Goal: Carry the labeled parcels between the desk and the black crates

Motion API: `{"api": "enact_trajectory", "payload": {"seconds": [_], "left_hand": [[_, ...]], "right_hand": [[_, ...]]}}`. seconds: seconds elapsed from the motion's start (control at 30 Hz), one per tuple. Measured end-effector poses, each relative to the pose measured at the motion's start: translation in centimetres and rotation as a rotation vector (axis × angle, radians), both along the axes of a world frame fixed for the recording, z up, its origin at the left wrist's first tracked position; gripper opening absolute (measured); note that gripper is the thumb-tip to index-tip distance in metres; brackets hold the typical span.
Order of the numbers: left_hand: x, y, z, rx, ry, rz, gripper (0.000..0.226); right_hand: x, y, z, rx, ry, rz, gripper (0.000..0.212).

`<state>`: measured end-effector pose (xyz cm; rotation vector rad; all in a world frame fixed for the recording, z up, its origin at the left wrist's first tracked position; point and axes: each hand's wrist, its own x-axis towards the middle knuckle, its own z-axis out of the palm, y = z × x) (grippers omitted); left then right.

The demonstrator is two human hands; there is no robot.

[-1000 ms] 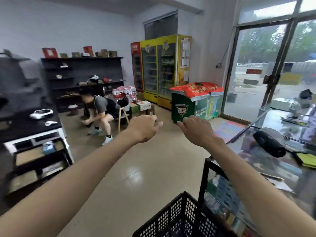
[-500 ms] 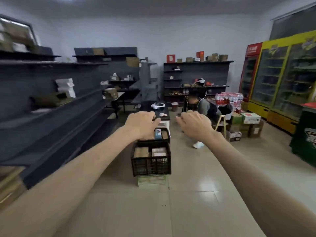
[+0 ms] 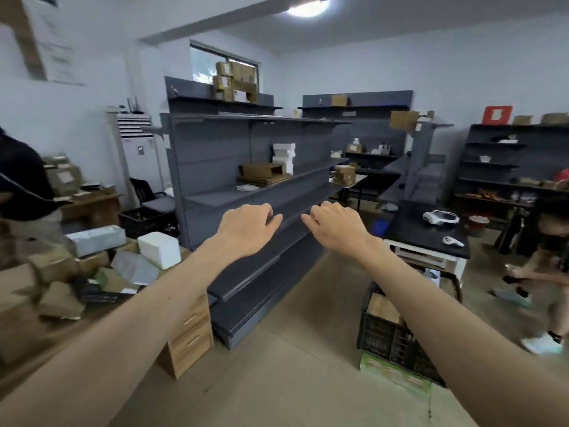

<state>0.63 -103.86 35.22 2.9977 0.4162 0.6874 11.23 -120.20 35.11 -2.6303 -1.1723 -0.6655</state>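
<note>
Black crate (image 3: 389, 335) is seen on the floor just in front of the black-topped counter (image 3: 428, 234), upright, brown cardboard parcels (image 3: 381, 309) stacked inside.

A shop stockroom or parcel depot is showing here: grey metal shelving (image 3: 261, 186) is standing in rows, cardboard boxes (image 3: 235, 81) are sitting stacked on top, more parcels (image 3: 61, 272) are lying heaped on the left, and a black crate (image 3: 388, 337) is resting on the floor.

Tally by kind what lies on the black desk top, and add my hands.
Hands: 2 (left hand, right hand)
White headset: 1
White controller: 1
Total: 4
</note>
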Motion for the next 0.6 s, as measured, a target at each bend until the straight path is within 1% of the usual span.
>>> {"api": "enact_trajectory", "payload": {"seconds": [0.2, 0.27, 0.33, 0.4, 0.6], "left_hand": [[-0.5, 7.5, -0.3, 0.019, 0.036, 0.242, 0.045], [-0.8, 10.0, 0.0, 0.015, 0.029, 0.325, 0.045], [-1.0, 12.3, 0.2, -0.009, 0.013, 0.404, 0.044], [-1.2, 14.1, 0.1, -0.037, 0.013, 0.482, 0.044], [-2.5, 17.5, -1.8, -0.062, 0.006, 0.674, 0.045]], "right_hand": [[2.9, 10.5, -0.2, -0.021, 0.012, 0.22, 0.04], [3.6, 13.9, 0.3, -0.044, 0.02, 0.291, 0.039], [4.4, 17.0, 0.8, -0.055, 0.015, 0.363, 0.043], [5.3, 19.7, 0.8, -0.068, 0.001, 0.427, 0.047], [6.7, 26.1, -1.2, -0.068, -0.005, 0.595, 0.046]]}}
